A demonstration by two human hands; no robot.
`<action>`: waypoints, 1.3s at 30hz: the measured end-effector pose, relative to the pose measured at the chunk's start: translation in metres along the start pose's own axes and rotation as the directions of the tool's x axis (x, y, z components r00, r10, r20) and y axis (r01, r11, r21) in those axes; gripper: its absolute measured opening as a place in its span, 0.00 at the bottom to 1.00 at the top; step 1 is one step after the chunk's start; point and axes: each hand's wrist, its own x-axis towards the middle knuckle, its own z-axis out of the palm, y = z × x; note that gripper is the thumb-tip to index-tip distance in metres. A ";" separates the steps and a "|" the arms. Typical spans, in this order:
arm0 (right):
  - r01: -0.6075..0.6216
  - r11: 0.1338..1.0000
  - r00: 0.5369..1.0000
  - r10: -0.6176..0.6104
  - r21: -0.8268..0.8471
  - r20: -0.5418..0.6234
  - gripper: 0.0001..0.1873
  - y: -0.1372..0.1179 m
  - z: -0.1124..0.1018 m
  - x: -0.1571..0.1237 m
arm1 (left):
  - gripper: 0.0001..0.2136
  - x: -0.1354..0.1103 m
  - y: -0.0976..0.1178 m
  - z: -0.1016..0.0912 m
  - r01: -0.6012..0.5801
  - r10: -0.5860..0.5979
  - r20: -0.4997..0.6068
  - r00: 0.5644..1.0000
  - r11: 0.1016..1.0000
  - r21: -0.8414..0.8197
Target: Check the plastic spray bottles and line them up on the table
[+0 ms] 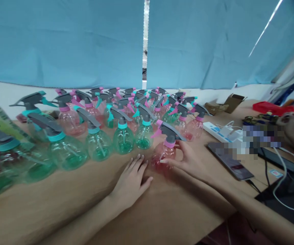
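My right hand point(185, 160) wraps its fingers round a pink spray bottle point(162, 154) with a grey trigger head and pink collar, standing on the wooden table point(162, 211). Just left of that bottle, my left hand point(131, 180) lies flat on the table with fingers stretched out, holding nothing. Behind both hands stand several pink and green spray bottles point(123, 136) in rows, all with grey trigger heads.
Larger green bottles point(65, 153) crowd the near left. On the right lie a phone point(230, 161), a white power strip point(219, 132) and cables. Another person's hands point(293, 124) work at the far right. A blue tarp point(85, 41) hangs behind.
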 end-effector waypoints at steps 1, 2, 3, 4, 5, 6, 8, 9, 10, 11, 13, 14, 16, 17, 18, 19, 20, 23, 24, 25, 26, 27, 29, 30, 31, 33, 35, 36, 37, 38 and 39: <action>-0.037 0.999 0.999 0.037 0.001 -0.001 0.28 0.003 0.002 -0.003 | 0.24 0.000 -0.001 0.001 -0.004 0.004 -0.009 1.000 1.000 -0.002; -0.047 0.999 0.999 0.047 0.010 -0.004 0.28 0.006 0.004 -0.005 | 0.23 0.000 -0.001 0.001 -0.007 0.007 -0.019 1.000 1.000 -0.004; -0.052 0.999 0.999 0.052 0.014 -0.003 0.28 0.009 0.005 -0.005 | 0.23 0.001 -0.002 0.001 -0.009 0.009 -0.029 1.000 1.000 -0.003; -0.040 0.999 0.999 0.040 0.015 -0.002 0.28 0.011 0.004 -0.004 | 0.23 0.001 -0.002 0.001 -0.012 0.012 -0.037 0.999 1.000 0.001; -0.022 1.000 1.000 0.022 0.006 -0.007 0.27 0.012 0.003 -0.003 | 0.23 0.001 -0.003 0.002 -0.015 0.015 -0.041 0.999 1.000 0.007; -0.004 1.000 1.000 0.004 -0.016 -0.018 0.27 0.013 0.001 0.000 | 0.23 0.001 -0.003 0.002 -0.019 0.020 -0.043 0.999 1.000 0.013; 0.024 0.995 0.998 -0.029 -0.097 -0.052 0.25 0.017 -0.003 0.007 | 0.23 0.001 -0.004 0.002 -0.024 0.025 -0.046 0.999 0.999 0.021; 0.030 0.988 0.997 -0.041 -0.150 -0.069 0.25 0.019 -0.006 0.011 | 0.23 0.002 -0.004 0.002 -0.024 0.025 -0.050 0.998 0.999 0.022; 0.031 0.978 0.995 -0.049 -0.208 -0.082 0.24 0.021 -0.008 0.015 | 0.23 0.002 -0.004 0.002 -0.021 0.022 -0.055 0.998 1.000 0.021; 0.026 0.964 0.995 -0.051 -0.263 -0.088 0.22 0.023 -0.010 0.019 | 0.22 0.003 -0.003 0.002 -0.018 0.019 -0.060 0.998 1.000 0.020; 0.005 0.937 0.997 -0.033 -0.350 -0.076 0.21 0.026 -0.011 0.027 | 0.21 0.006 -0.001 0.003 -0.016 0.017 -0.059 0.998 1.000 0.020; -0.006 0.928 0.997 -0.021 -0.374 -0.068 0.20 0.027 -0.012 0.032 | 0.21 0.008 0.001 0.003 -0.018 0.019 -0.054 0.998 1.000 0.020; -0.023 0.917 0.998 -0.001 -0.399 -0.060 0.20 0.026 -0.010 0.040 | 0.20 0.014 0.006 0.004 -0.025 0.026 -0.042 0.999 1.000 0.015; -0.030 0.914 0.998 0.007 -0.406 -0.059 0.21 0.025 -0.009 0.044 | 0.20 0.017 0.009 0.005 -0.029 0.029 -0.036 0.999 1.000 0.010; -0.040 0.908 0.998 0.017 -0.416 -0.059 0.23 0.024 -0.008 0.048 | 0.20 0.021 0.013 0.006 -0.029 0.029 -0.032 0.999 1.000 0.004; -0.050 0.903 0.998 0.027 -0.427 -0.060 0.25 0.024 -0.006 0.052 | 0.20 0.025 0.016 0.007 -0.029 0.029 -0.025 0.999 1.000 -0.002; -0.061 0.897 0.997 0.038 -0.438 -0.062 0.27 0.023 -0.005 0.055 | 0.20 0.029 0.020 0.008 -0.025 0.025 -0.018 1.000 1.000 -0.006; -0.089 0.883 0.996 0.064 -0.460 -0.069 0.28 0.024 -0.002 0.065 | 0.21 0.043 0.029 0.010 -0.019 0.019 0.018 1.000 1.000 -0.021; -0.097 0.880 0.995 0.072 -0.465 -0.071 0.27 0.025 -0.002 0.067 | 0.21 0.047 0.032 0.011 -0.021 0.022 0.031 0.999 0.999 -0.028; -0.103 0.877 0.994 0.078 -0.469 -0.072 0.26 0.026 -0.002 0.070 | 0.22 0.052 0.034 0.012 -0.025 0.026 0.038 0.999 0.999 -0.036; -0.107 0.875 0.994 0.083 -0.473 -0.072 0.25 0.028 -0.003 0.072 | 0.22 0.056 0.035 0.013 -0.029 0.030 0.044 0.999 0.999 -0.038; -0.110 0.872 0.994 0.087 -0.476 -0.071 0.25 0.029 -0.004 0.074 | 0.22 0.059 0.037 0.013 -0.032 0.034 0.050 0.998 0.999 -0.042; -0.114 0.869 0.993 0.093 -0.481 -0.068 0.25 0.031 -0.005 0.077 | 0.22 0.066 0.039 0.015 -0.041 0.044 0.058 0.997 0.998 -0.046; -0.116 0.868 0.993 0.096 -0.483 -0.065 0.25 0.032 -0.005 0.078 | 0.22 0.068 0.039 0.016 -0.046 0.049 0.061 0.997 0.998 -0.047; -0.119 0.866 0.993 0.101 -0.485 -0.063 0.25 0.033 -0.005 0.080 | 0.22 0.071 0.040 0.016 -0.050 0.053 0.063 0.997 0.998 -0.048; -0.122 0.868 0.992 0.107 -0.482 -0.060 0.27 0.035 -0.004 0.081 | 0.22 0.075 0.041 0.018 -0.060 0.063 0.064 0.996 0.997 -0.048; -0.110 0.881 0.994 0.092 -0.461 -0.061 0.30 0.038 -0.003 0.080 | 0.22 0.079 0.042 0.019 -0.067 0.070 0.058 0.996 0.997 -0.048; -0.095 0.891 0.995 0.074 -0.443 -0.064 0.32 0.039 -0.003 0.078 | 0.21 0.081 0.042 0.020 -0.071 0.073 0.054 0.996 0.996 -0.049; -0.073 0.904 0.996 0.048 -0.420 -0.069 0.33 0.040 -0.004 0.075 | 0.21 0.082 0.042 0.020 -0.075 0.077 0.049 0.996 0.996 -0.050; -0.045 0.918 0.997 0.019 -0.394 -0.072 0.34 0.041 -0.006 0.071 | 0.21 0.083 0.042 0.021 -0.078 0.080 0.042 0.996 0.996 -0.051; -0.021 0.929 0.997 -0.007 -0.369 -0.075 0.34 0.043 -0.009 0.066 | 0.21 0.083 0.042 0.022 -0.082 0.084 0.037 0.996 0.995 -0.052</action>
